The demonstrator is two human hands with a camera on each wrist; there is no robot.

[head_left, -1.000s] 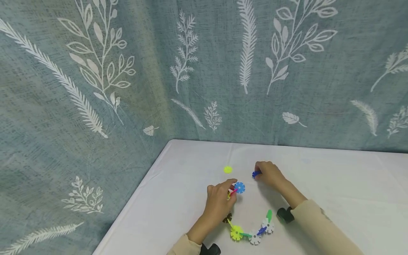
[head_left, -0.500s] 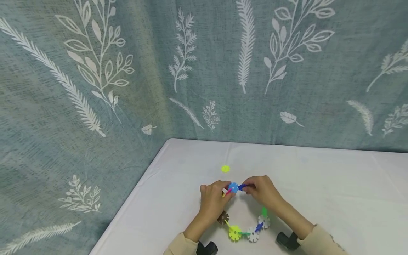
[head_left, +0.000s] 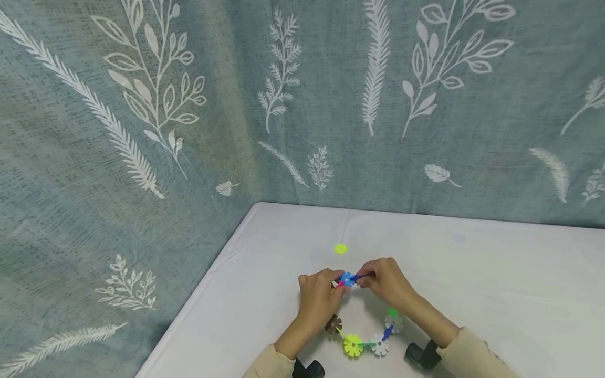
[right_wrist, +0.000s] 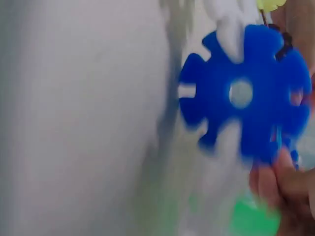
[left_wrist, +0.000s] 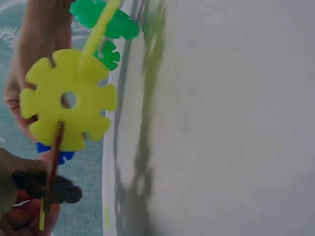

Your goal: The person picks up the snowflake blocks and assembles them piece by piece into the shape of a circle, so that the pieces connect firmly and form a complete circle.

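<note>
In the head view my left hand (head_left: 317, 298) pinches a light blue notched disc (head_left: 347, 279) between thumb and forefinger, with a pink disc (head_left: 337, 285) joined to its left side. My right hand (head_left: 388, 281) holds a dark blue disc (head_left: 362, 276) edge-on; its tip overlaps the light blue one's right edge. Below the hands curves a chain of interlocked discs: brown (head_left: 333, 324), yellow (head_left: 353, 345), white (head_left: 379, 346), blue, white and green (head_left: 393, 312). The left wrist view shows a yellow disc (left_wrist: 44, 108) up close; a blue disc (right_wrist: 263, 98) fills much of the right wrist view.
One loose yellow disc (head_left: 341, 249) lies flat beyond the hands on the white-covered table (head_left: 496, 273). A patterned teal curtain (head_left: 326, 105) hangs behind and to the left. Black wrist devices sit by the left sleeve (head_left: 271, 362) and right sleeve (head_left: 472, 354).
My right hand has come in from the back right with the dark blue disc and met the light blue disc. My left hand keeps its hold, having shifted slightly.
</note>
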